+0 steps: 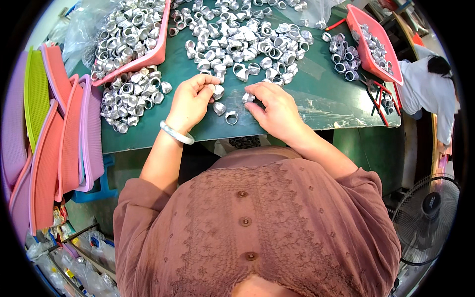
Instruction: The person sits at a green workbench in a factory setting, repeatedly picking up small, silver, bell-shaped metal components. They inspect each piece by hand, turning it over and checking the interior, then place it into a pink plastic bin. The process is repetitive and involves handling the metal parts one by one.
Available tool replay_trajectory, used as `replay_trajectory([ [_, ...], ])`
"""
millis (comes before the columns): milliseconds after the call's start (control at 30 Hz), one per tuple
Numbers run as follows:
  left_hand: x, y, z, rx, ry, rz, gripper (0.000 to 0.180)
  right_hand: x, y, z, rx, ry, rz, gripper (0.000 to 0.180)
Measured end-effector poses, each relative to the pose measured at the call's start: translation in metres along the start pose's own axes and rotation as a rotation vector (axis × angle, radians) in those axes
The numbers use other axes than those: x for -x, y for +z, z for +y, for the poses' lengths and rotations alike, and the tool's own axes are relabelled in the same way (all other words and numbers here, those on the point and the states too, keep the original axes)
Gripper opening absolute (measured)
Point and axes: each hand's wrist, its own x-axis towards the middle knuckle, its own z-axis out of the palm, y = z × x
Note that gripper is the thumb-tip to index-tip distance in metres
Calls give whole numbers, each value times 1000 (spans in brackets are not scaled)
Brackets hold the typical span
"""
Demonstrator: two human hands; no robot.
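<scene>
Over the near part of a green table (pixel 163 133), my left hand (pixel 192 99) pinches a silver ring (pixel 218 91) between thumb and fingers. Facing it, my right hand (pixel 277 106) is closed on another silver ring (pixel 248 98) at its fingertips. Two loose rings lie between the hands: a broad-topped ring (pixel 219 108) and one with its band opening showing (pixel 231 118). Just beyond the hands spreads a large heap of silver rings (pixel 247 44). A smaller pile of rings (pixel 131 99) lies left of my left hand.
A pink tray (pixel 159 55) full of rings stands far left, another pink tray (pixel 383 74) at right. Beside that are darker rings (pixel 345 57) and red-handled pliers (pixel 381 101). Stacked coloured baskets (pixel 54 133) flank the table's left; a fan (pixel 428 213) stands lower right.
</scene>
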Motion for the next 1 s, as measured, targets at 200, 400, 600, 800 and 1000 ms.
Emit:
replay_trajectory([
  [200, 0, -6, 3, 244, -151, -41, 18, -3, 8, -8, 21, 3, 14, 31],
  [400, 0, -6, 2, 258, -146, -38, 18, -4, 7, -7, -6, 14, 2, 51],
  [600, 3, -1, 5, 140, -109, -18, 19, -2, 9, -7, -117, 112, 2, 66],
  [800, 12, 14, -1, -373, 332, 58, 22, -4, 11, -11, -141, 74, 25, 69],
  [1000, 31, 32, -2, -621, 608, 67, 57, -9, 5, -7, -316, 5, -124, 61],
])
